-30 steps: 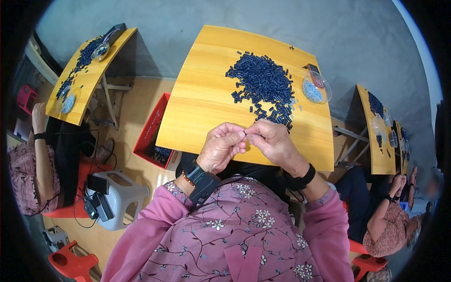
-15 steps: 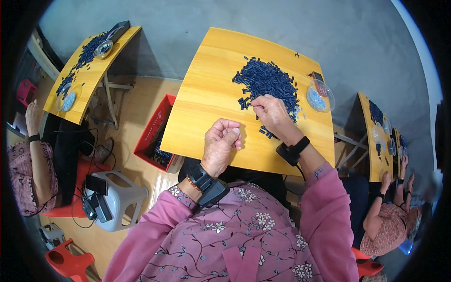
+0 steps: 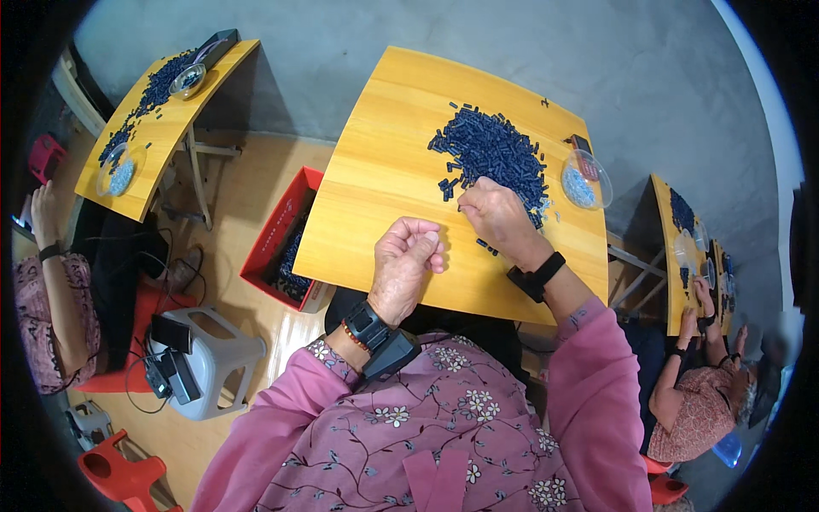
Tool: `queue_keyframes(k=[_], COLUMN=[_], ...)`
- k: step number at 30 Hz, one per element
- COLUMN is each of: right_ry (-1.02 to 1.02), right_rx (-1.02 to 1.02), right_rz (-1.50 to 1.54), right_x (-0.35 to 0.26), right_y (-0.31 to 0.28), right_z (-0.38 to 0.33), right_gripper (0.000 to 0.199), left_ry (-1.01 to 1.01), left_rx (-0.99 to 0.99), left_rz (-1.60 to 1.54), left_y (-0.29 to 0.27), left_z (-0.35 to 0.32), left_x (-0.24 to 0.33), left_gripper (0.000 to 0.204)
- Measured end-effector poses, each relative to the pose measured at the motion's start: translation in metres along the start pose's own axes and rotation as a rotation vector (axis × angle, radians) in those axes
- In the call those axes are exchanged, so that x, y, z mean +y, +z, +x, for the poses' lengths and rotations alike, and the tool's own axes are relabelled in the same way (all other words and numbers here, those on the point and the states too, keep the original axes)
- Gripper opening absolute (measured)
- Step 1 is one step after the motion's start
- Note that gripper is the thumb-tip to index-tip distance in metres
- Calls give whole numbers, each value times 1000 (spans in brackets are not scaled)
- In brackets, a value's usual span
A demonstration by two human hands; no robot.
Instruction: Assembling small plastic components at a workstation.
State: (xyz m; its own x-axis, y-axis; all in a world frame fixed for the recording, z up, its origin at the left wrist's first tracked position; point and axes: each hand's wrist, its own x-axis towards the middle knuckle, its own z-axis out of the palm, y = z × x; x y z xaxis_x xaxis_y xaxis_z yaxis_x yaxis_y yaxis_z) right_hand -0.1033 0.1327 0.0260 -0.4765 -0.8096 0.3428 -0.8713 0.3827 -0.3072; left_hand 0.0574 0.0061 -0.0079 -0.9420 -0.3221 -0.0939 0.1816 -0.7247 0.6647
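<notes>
A heap of small dark-blue tube-shaped pieces (image 3: 495, 154) lies on the yellow wooden table (image 3: 367, 171). My right hand (image 3: 502, 220) hovers at the heap's near edge, fingertips pinched, with one small dark-blue piece showing at their tips. To its left, my left hand (image 3: 404, 266) is held above the table's near part, thumb and forefinger pressed together and the other fingers curled. Whatever lies between those fingers is hidden. A clear round bowl (image 3: 585, 179) with small pale-blue bits stands to the right of the heap.
Left of the table, a red box (image 3: 281, 243) on the floor holds more dark pieces. A grey stool (image 3: 213, 358) with black devices and cables stands at the left. Other people sit at side tables, one on the left (image 3: 141, 145) and others on the right.
My right hand has drawn slightly nearer to me, away from the heap, with a small dark piece at its fingertips. My left hand stays almost where it was, still pinched.
</notes>
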Motion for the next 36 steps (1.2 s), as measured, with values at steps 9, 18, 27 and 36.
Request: queue_keyframes(k=[9,18,27,36], right_ry=[58,54,6,376], right_rx=[14,-57,-25,14], right_rz=[213,167,164,949], right_x=[-4,0,-8,-48], right_y=[-7,-4,-12,-27], right_z=[4,3,-3,-34], right_gripper=[6,6,9,9], left_ry=[17,2,16,-22], left_rx=[45,56,-2,-21], left_rz=[23,48,67,131], left_y=[3,2,1,1], left_z=[-1,0,0,-3], left_x=[0,-4,-6,-6], left_gripper=[9,13,13,12])
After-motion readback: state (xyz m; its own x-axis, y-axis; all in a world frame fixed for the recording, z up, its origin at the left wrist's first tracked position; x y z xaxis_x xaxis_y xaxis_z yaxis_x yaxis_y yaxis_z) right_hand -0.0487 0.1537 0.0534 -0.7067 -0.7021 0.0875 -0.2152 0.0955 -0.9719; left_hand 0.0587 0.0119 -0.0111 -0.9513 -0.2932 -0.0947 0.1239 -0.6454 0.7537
